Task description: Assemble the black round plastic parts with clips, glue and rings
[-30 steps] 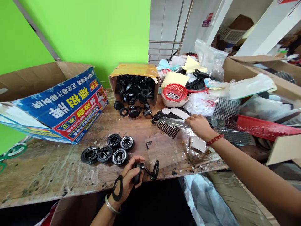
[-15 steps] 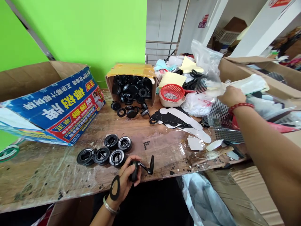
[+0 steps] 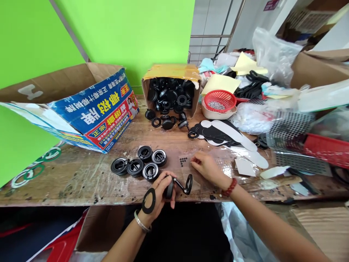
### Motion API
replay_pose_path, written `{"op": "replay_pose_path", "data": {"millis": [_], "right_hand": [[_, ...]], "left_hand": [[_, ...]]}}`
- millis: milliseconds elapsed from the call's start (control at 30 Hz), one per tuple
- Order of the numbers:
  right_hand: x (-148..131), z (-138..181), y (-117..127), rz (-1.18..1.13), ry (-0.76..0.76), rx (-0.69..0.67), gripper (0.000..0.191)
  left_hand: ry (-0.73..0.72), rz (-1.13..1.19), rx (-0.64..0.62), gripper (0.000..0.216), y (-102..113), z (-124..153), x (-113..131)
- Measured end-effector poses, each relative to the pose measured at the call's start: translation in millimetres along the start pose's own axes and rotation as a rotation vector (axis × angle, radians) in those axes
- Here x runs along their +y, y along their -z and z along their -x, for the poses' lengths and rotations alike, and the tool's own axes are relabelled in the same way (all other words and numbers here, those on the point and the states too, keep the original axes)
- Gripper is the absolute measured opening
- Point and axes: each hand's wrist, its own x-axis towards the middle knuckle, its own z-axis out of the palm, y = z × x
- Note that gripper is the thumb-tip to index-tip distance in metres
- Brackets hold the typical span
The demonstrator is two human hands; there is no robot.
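Observation:
My left hand [image 3: 158, 198] grips a black round part [image 3: 169, 188] with a hinged arm and a ring at the arm's end, near the table's front edge. A flat black ring [image 3: 148, 201] lies on the back of that hand. My right hand [image 3: 205, 166] is over the table, its fingertips pinched together beside a small group of black dots [image 3: 183, 161]. Whether something is between those fingertips I cannot make out. Left of the dots, several round black pieces [image 3: 135, 166] lie close together.
A blue printed carton [image 3: 106, 109] stands at the left. An open cardboard box [image 3: 171, 71] at the back holds many black parts. Right of it are a red basket [image 3: 220, 100], black and white flat cutouts [image 3: 218, 133] and piled plastic bags. Green and white tape rolls [image 3: 51, 154] lie far left.
My right hand has come from the cluttered right side to the black dots at the table's middle. My left hand still holds the round part. The view has turned right.

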Motion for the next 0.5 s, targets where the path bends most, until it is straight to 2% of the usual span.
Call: {"op": "replay_pose_path", "data": {"millis": [133,300,500], "right_hand": [[-9,-11,-11,0.122,-0.002,-0.06,0.014],[-21,-25,-8,0.366,-0.042,-0.215,0.019],[-28,-33,-9,0.411,-0.037,-0.263,0.014]], "left_hand": [[0.019,-0.006,-0.011,0.043,-1,0,2],[0.065,-0.006,0.001,0.047,-3,-1,4],[0.094,0.017,0.043,0.051,-8,-1,8]]}}
